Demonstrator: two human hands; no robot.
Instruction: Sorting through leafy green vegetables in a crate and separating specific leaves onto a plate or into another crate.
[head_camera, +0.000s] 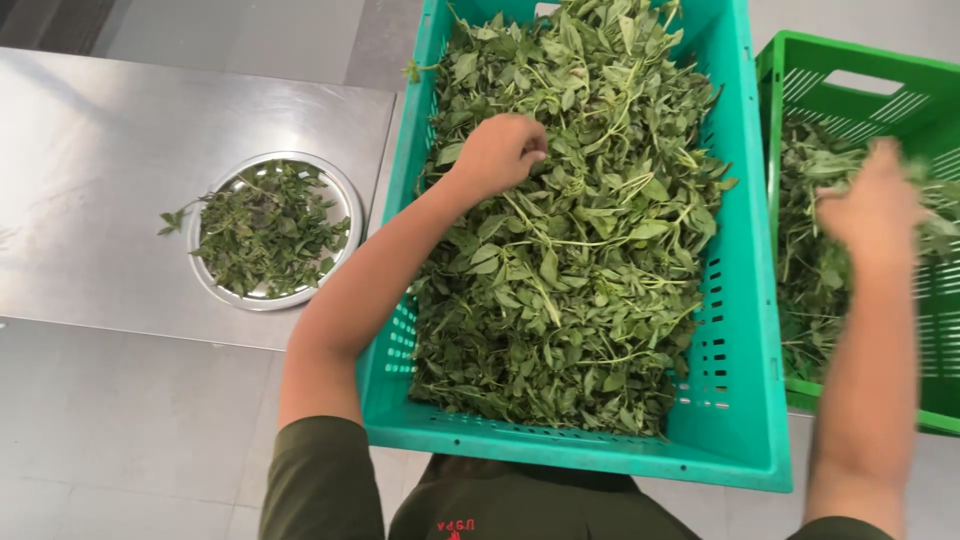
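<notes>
A teal plastic crate (745, 420) heaped with green leafy herb stems (570, 260) stands in front of me. My left hand (497, 152) rests in the upper part of the heap, its fingers closed around some of the stems. My right hand (872, 210) hovers, blurred, over a green crate (860, 75) at the right, which also holds leafy stems (812, 265). Whether that hand grips anything is unclear.
A round steel plate (343, 195) piled with picked leaves (268, 228) sits on a stainless steel table (110, 180) at the left. Grey tiled floor shows below and behind the table. The two crates stand side by side, nearly touching.
</notes>
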